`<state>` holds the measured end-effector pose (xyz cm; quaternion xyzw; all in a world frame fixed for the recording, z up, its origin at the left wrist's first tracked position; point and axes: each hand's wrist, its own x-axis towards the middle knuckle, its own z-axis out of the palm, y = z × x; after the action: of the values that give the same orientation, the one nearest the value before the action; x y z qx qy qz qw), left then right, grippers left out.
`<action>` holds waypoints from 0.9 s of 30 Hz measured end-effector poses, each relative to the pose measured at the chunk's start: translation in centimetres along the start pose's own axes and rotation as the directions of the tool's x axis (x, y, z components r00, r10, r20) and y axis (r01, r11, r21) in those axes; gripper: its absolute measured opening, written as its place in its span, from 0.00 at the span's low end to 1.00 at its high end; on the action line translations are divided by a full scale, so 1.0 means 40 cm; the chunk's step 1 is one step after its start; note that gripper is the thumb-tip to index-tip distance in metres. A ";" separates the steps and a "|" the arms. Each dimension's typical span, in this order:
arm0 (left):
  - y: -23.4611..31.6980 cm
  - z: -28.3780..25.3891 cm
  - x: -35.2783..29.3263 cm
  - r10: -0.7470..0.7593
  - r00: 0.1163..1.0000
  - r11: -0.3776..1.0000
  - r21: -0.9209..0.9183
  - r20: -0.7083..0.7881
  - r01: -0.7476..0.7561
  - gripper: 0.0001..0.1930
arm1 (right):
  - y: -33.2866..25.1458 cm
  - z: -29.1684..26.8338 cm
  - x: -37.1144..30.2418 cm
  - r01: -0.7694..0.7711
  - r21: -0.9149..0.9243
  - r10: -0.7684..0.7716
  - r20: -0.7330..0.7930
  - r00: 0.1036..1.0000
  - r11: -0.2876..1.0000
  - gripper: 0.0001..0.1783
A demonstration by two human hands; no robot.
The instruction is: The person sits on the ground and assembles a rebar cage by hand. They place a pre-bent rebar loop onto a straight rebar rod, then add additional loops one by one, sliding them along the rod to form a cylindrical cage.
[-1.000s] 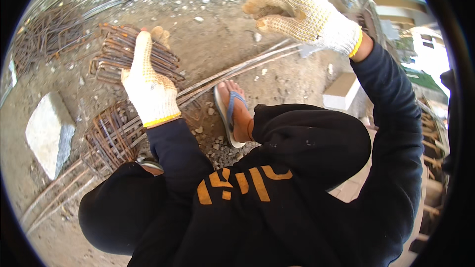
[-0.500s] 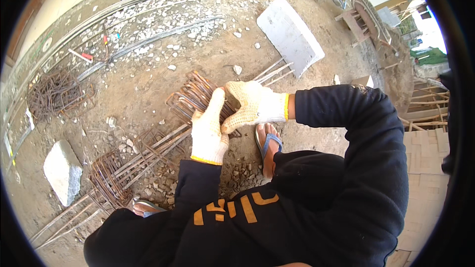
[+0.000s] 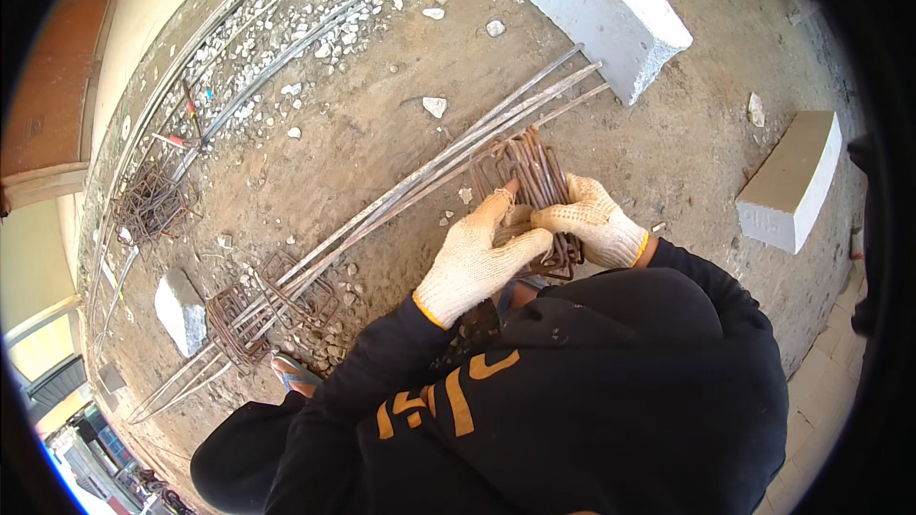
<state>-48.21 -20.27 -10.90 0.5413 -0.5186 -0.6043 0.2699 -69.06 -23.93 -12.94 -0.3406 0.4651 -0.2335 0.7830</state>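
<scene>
A bundle of rusty, bent-steel stirrups [image 3: 536,164] is held between my two gloved hands, over the right end of the long bars. My left hand [image 3: 480,253], in a cream knit glove, closes on the bundle's near left side, its bare thumb tip showing through the glove. On the right side, my right hand [image 3: 593,221] wraps round the same stirrups. Its fingertips are partly hidden behind the rods. Just beyond the bundle run several long straight steel bars [image 3: 382,205]. More stirrups [image 3: 236,324] are threaded on them at the left end.
A large pale concrete block [image 3: 611,19] stands beneath the bars' far end. Another grey block [image 3: 790,181] lies at the right. A rough white stone [image 3: 179,311] sits at the left, near a tangled heap of stirrups [image 3: 151,200]. White gravel [image 3: 253,62] covers the ground at the upper left.
My view has turned, and the scene has shifted in it. My hands and the stirrups have moved right along the bars, toward the large block. My right hand now grips the bundle's right side.
</scene>
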 end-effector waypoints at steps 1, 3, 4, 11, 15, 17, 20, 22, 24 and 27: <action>-0.009 -0.014 0.005 -0.133 0.990 0.963 -0.231 0.045 0.140 0.34 | -0.005 -0.023 0.001 0.027 0.089 -0.027 -0.002 1.000 0.996 0.16; -0.041 -0.045 0.023 -0.002 0.970 0.997 0.071 -0.242 0.020 0.38 | -0.023 -0.074 -0.001 0.045 0.150 -0.046 -0.001 0.999 0.988 0.15; -0.064 -0.071 0.048 0.155 0.942 0.870 0.492 -0.299 0.013 0.41 | -0.034 -0.100 -0.006 0.033 0.132 -0.027 -0.043 0.999 0.991 0.16; -0.166 -0.155 0.247 -0.138 0.981 0.460 0.868 -0.137 0.186 0.48 | -0.076 -0.240 -0.024 0.162 -0.031 -0.164 -0.242 0.956 0.986 0.19; -0.162 -0.176 0.281 -0.211 0.977 0.474 0.873 -0.013 0.114 0.45 | -0.070 -0.288 -0.034 0.178 -0.061 -0.189 -0.346 0.919 0.982 0.20; -0.158 -0.184 0.281 -0.190 0.982 0.484 0.872 0.022 0.074 0.37 | -0.070 -0.304 -0.034 0.156 -0.043 -0.161 -0.391 0.906 0.987 0.21; -0.157 -0.188 0.270 -0.165 0.986 0.467 0.883 0.036 0.046 0.27 | -0.074 -0.314 -0.033 0.148 -0.068 -0.162 -0.477 0.864 0.987 0.22; -0.152 -0.193 0.258 -0.146 0.988 0.503 0.863 0.041 0.038 0.26 | -0.078 -0.314 -0.041 0.213 -0.034 -0.202 -0.495 0.845 0.976 0.21; -0.148 -0.187 0.242 -0.108 0.993 0.554 0.833 0.047 0.021 0.24 | -0.082 -0.313 -0.056 0.245 0.020 -0.197 -0.532 0.824 0.969 0.21; -0.145 -0.154 0.199 -0.064 0.997 0.631 0.776 0.036 0.012 0.22 | -0.086 -0.320 -0.085 0.273 0.079 -0.174 -0.594 0.785 0.959 0.19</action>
<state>-43.23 -27.56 -18.46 0.5971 -0.7240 -0.3450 -0.0170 -82.15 -27.94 -12.73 -0.2413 0.6177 -0.4545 0.5946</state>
